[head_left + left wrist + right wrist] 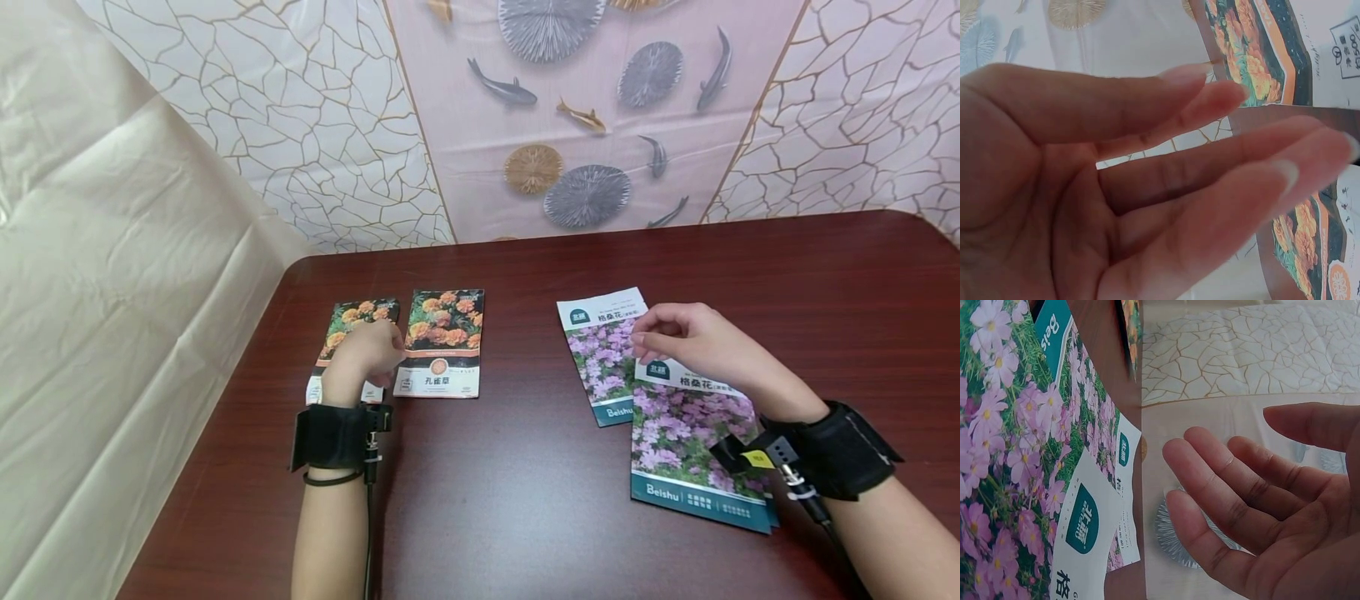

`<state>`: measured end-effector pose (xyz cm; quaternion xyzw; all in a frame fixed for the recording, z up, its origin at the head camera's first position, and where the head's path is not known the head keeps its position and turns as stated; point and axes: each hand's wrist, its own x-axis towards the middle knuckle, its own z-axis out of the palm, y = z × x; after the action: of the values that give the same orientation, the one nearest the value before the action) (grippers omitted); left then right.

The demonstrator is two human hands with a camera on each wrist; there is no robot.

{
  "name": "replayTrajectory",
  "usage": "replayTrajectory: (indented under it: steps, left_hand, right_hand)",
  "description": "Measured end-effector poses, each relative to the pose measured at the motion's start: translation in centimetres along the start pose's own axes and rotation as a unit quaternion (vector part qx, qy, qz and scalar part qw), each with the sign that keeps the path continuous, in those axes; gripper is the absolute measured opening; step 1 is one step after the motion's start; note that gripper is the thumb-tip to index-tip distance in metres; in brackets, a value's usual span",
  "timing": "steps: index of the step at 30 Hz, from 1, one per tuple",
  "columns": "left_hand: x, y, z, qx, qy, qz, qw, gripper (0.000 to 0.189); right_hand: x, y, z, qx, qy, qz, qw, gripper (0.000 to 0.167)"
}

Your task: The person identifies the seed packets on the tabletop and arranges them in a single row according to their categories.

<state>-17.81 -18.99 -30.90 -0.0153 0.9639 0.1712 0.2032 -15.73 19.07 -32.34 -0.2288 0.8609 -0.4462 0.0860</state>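
My left hand (367,350) hovers over or rests on the left of two orange-flower seed packets (351,321); which, I cannot tell. The second orange packet (442,342) lies just to its right. In the left wrist view the left hand (1147,181) has straight fingers and holds nothing, with the orange packets (1260,50) beyond them. My right hand (686,333) sits above two overlapping purple-flower packets, the far one (596,350) and the near one (690,450). Seen from the right wrist, the right hand (1254,500) is relaxed and empty beside the near packet (1082,550).
All the packets lie on a dark red-brown table (525,500) with rounded far corners. A cream sheet (112,292) hangs at the left. Behind the table is a wall covering with fish and leaf shapes (570,125). Black wrist straps sit on both forearms.
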Motion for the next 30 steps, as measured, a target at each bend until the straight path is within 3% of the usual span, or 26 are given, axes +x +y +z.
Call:
replayTrajectory:
  steps: [5, 10, 15, 19, 24, 30]
  left_hand:
    - [0.1, 0.2, 0.1, 0.038, 0.039, 0.014, 0.9984, 0.016]
    - [0.5, 0.6, 0.4, 0.046, 0.067, 0.053, 0.9953, 0.026]
    - [1.0, 1.0, 1.1, 0.039, 0.035, 0.122, 0.9912, 0.04]
    - [1.3, 1.4, 1.8, 0.041, -0.004, 0.181, 0.9826, 0.053]
    - [1.7, 1.8, 2.6, 0.052, -0.046, 0.2, 0.9774, 0.069]
    - [2.1, 2.0, 3.1, 0.045, -0.086, 0.193, 0.9764, 0.077]
  right_hand:
    - [0.0, -0.1, 0.1, -0.006, -0.001, 0.008, 1.0, 0.015]
    - [0.0, -0.1, 0.1, -0.01, 0.001, 0.014, 0.9999, 0.016]
    - [0.0, -0.1, 0.1, -0.011, 0.002, 0.011, 0.9999, 0.015]
    - [-0.1, 0.0, 0.1, -0.011, 0.004, 0.008, 0.9999, 0.015]
    - [-0.1, -0.1, 0.1, -0.013, 0.004, 0.008, 0.9999, 0.015]
    - [-0.1, -0.2, 0.1, -0.016, 0.002, 0.01, 0.9998, 0.015]
